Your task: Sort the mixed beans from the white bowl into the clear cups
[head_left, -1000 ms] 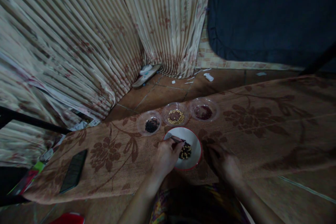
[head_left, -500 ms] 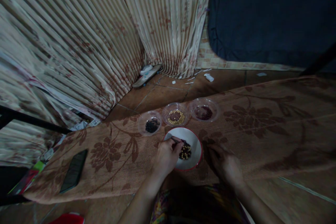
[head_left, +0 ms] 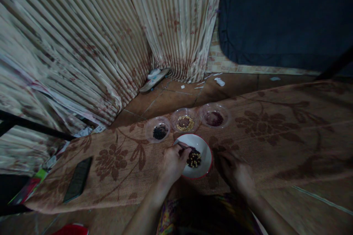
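Note:
A white bowl with a red rim [head_left: 205,154] holds a mix of dark and yellow beans [head_left: 195,159]. Over its left side, my left hand [head_left: 175,161] is closed in a pinch on slim tweezers [head_left: 182,144], their tip close to the beans. To the right of the bowl, my right hand [head_left: 238,174] is low over the cloth with its fingers curled in shadow; what they hold, if anything, is hidden. Behind the bowl stand three clear plastic cups: one with black beans [head_left: 159,132], one with yellow beans [head_left: 185,124], one with small dark red beans [head_left: 215,118].
A brown flowered cloth [head_left: 118,183] covers the long low surface. On its left lies a black phone [head_left: 78,179]. Beyond the far edge, a slipper [head_left: 154,79] and white scraps [head_left: 220,81] lie on the tiled floor below a striped curtain [head_left: 176,18].
My left hand and the tweezers have shifted very slightly over the bowl. My right hand and the cups look the same.

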Available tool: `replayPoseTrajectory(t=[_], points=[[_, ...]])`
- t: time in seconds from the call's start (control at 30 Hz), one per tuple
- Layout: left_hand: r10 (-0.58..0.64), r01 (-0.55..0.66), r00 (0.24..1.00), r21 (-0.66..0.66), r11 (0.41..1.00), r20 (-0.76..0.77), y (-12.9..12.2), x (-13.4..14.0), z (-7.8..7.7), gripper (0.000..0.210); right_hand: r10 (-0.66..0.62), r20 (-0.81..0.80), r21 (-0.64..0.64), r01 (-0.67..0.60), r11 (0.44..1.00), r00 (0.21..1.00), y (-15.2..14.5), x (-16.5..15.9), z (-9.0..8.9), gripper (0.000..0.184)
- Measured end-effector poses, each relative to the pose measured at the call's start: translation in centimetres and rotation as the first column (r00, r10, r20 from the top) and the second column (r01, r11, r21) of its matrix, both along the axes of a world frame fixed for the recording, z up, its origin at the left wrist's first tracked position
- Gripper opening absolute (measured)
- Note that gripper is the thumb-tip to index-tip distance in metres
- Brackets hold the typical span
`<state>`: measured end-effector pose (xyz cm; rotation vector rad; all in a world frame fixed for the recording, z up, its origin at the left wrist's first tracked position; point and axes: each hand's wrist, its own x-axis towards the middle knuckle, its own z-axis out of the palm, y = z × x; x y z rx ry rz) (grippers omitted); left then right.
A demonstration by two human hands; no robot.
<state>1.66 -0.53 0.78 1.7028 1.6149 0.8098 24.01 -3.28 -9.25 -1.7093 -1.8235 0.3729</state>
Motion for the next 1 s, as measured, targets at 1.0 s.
replayPoseTrajectory(t=[1.0], points=[[-0.028, 0.028, 0.999, 0.002, 1.000, 0.019, -0.1, 0.0, -1.6, 0.012, 0.000, 0.017, 0.001, 0.000, 1.000, 1.000, -0.1, -0.2, 0.9, 0.028]])
